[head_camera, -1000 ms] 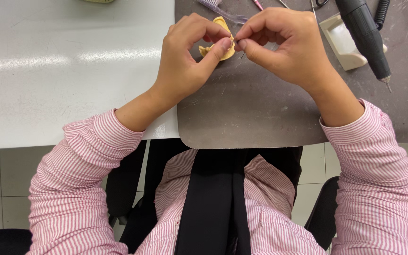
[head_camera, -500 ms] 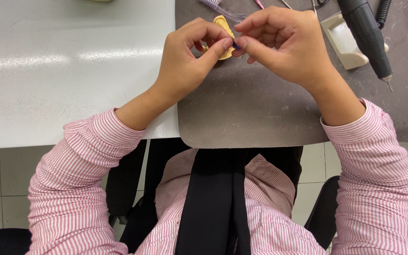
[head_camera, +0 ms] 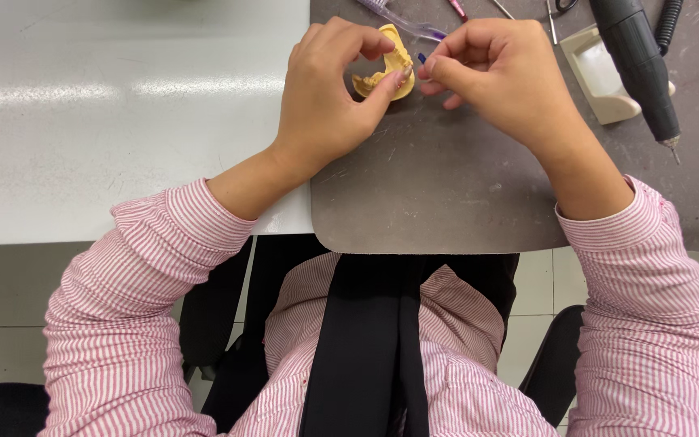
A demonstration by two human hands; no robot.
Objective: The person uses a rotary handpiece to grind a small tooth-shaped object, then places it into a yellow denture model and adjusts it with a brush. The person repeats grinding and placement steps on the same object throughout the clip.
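My left hand (head_camera: pixel 329 97) grips a small yellow plaster dental cast (head_camera: pixel 388 69) between thumb and fingers, just above a dark grey work mat (head_camera: pixel 438 194). My right hand (head_camera: pixel 499 77) is pinched shut on a tiny dark blue piece (head_camera: pixel 421 58) at its fingertips, right beside the cast. The two hands sit a finger's width apart at the far edge of the mat. Most of the cast's underside is hidden by my fingers.
A black rotary handpiece (head_camera: pixel 639 61) lies at the far right, tip pointing toward me, resting over a beige tray (head_camera: pixel 600 69). A clear purple-tinted tool (head_camera: pixel 402 20) and thin metal instruments (head_camera: pixel 556 12) lie beyond my hands. A white tabletop (head_camera: pixel 107 121) spreads left of the mat.
My right hand has drawn slightly to the right, away from the cast, so a small gap shows between the hands. The left hand keeps holding the cast in place.
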